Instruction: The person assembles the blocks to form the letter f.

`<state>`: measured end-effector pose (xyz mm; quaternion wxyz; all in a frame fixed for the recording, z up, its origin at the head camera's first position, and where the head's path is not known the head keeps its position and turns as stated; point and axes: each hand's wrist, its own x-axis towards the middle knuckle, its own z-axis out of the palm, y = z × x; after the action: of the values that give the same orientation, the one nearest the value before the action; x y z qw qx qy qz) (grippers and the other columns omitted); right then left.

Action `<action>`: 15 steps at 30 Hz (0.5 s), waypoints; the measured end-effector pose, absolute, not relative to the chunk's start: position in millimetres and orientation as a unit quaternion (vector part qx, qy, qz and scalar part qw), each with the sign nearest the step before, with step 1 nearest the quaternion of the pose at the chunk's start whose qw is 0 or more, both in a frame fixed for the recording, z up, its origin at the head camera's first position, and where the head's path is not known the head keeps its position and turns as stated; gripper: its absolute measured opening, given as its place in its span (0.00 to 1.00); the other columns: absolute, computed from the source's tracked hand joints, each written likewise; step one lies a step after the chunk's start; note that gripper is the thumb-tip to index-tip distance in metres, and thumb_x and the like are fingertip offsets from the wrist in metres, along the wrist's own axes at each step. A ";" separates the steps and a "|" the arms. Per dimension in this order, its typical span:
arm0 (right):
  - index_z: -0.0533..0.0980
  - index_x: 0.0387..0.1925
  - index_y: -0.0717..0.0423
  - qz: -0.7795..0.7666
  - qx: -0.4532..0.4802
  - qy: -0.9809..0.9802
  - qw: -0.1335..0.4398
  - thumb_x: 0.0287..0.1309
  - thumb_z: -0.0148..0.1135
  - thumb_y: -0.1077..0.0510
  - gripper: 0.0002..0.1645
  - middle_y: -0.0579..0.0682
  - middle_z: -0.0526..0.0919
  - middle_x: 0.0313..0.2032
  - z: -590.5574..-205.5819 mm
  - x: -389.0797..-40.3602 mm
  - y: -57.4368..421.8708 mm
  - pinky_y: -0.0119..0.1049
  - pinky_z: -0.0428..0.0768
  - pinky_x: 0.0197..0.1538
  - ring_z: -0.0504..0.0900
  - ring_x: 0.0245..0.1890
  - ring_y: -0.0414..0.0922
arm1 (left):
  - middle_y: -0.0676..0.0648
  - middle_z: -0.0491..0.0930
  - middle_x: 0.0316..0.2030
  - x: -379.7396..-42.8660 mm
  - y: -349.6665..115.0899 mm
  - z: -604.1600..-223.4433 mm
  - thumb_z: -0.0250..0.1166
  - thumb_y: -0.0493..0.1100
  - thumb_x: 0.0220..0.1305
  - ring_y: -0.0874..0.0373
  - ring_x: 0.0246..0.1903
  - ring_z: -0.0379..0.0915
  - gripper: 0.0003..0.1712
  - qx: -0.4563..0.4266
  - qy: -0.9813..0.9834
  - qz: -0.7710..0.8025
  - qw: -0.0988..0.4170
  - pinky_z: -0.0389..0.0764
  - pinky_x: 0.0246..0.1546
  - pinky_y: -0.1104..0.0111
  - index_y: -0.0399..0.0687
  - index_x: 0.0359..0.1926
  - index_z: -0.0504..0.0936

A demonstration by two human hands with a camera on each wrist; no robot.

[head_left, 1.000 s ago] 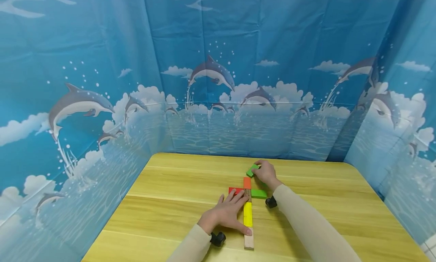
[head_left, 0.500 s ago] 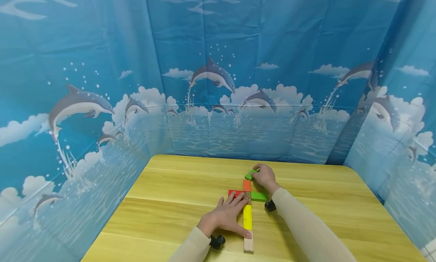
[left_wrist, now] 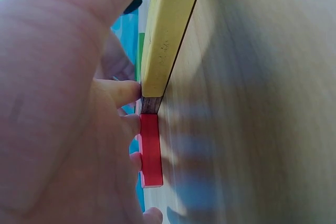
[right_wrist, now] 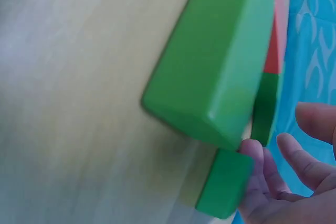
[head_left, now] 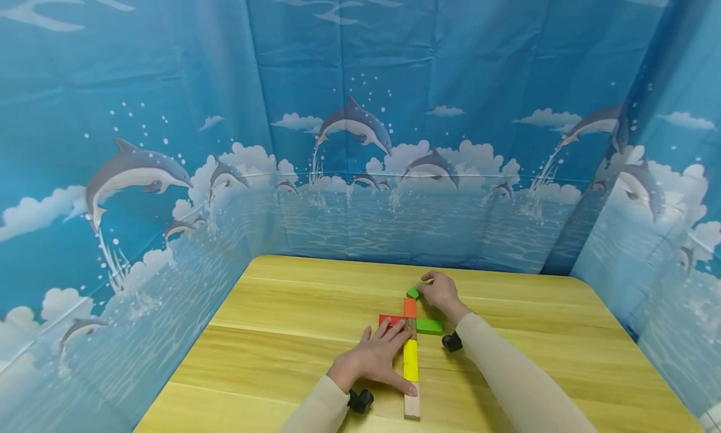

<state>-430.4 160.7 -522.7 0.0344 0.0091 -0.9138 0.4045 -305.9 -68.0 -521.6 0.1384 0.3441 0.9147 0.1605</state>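
Several coloured blocks lie in a cross on the table. A pale wood block [head_left: 412,407], a yellow block [head_left: 410,362], a dark brown block [head_left: 411,327] and an orange block [head_left: 410,308] form its upright; a red block [head_left: 388,320] and a green block [head_left: 430,326] are its arms. With fingers spread, my left hand [head_left: 374,363] rests across the red and brown blocks, its thumb on the pale one. Beyond the orange end, my right hand [head_left: 442,292] pinches a small green block [head_left: 413,292]. Green pieces [right_wrist: 224,183] appear near those fingers in the right wrist view.
The yellow wood-grain table [head_left: 293,308] extends around the blocks. Behind and at both sides hangs a blue dolphin-print curtain [head_left: 360,220], meeting the table's back edge. A black wrist device [head_left: 360,401] sits under the left wrist, another [head_left: 452,342] by the right.
My right hand has brought the small green block down and slightly left, closer to the orange block's end, and turned it. My left hand keeps its place. The head view has shifted slightly.
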 end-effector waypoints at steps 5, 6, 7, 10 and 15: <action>0.77 0.59 0.63 0.409 0.022 -0.911 0.042 0.69 0.61 0.56 0.21 0.61 0.81 0.49 -513.2 -422.5 168.4 0.47 0.81 0.40 0.81 0.42 0.54 | 0.57 0.37 0.80 -305.3 -67.0 -520.6 0.63 0.82 0.49 0.50 0.78 0.27 0.64 0.342 0.915 0.160 0.141 0.39 0.70 0.36 0.70 0.81 0.46; 0.77 0.59 0.63 0.406 0.026 -0.912 0.043 0.69 0.61 0.57 0.21 0.61 0.81 0.49 -511.6 -420.9 170.0 0.48 0.81 0.42 0.81 0.43 0.55 | 0.57 0.37 0.80 -305.0 -66.9 -520.1 0.63 0.82 0.49 0.50 0.78 0.27 0.64 0.341 0.915 0.160 0.141 0.39 0.70 0.36 0.70 0.81 0.46; 0.77 0.59 0.62 0.404 0.029 -0.913 0.045 0.70 0.61 0.56 0.21 0.61 0.81 0.49 -510.1 -419.5 171.6 0.49 0.82 0.42 0.81 0.44 0.55 | 0.57 0.37 0.80 -304.7 -66.8 -519.7 0.64 0.82 0.49 0.50 0.78 0.27 0.64 0.341 0.915 0.161 0.142 0.39 0.70 0.36 0.70 0.81 0.46; 0.77 0.60 0.62 0.405 0.041 -0.912 0.048 0.70 0.61 0.56 0.21 0.60 0.81 0.48 -505.8 -415.2 176.5 0.48 0.81 0.42 0.80 0.44 0.55 | 0.56 0.37 0.80 -303.8 -66.5 -518.2 0.64 0.81 0.49 0.50 0.78 0.27 0.64 0.339 0.916 0.163 0.142 0.39 0.70 0.36 0.70 0.81 0.47; 0.77 0.60 0.61 0.413 0.062 -0.907 0.050 0.70 0.61 0.56 0.21 0.57 0.82 0.46 -499.2 -408.0 187.1 0.46 0.81 0.41 0.81 0.42 0.52 | 0.56 0.38 0.80 -302.9 -66.3 -517.6 0.64 0.81 0.49 0.50 0.78 0.27 0.64 0.338 0.916 0.161 0.143 0.40 0.70 0.36 0.70 0.81 0.47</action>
<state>-408.0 187.1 -499.2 0.0502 0.0616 -0.9074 0.4126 -302.9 -66.3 -517.6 0.1425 0.3378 0.9163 0.1612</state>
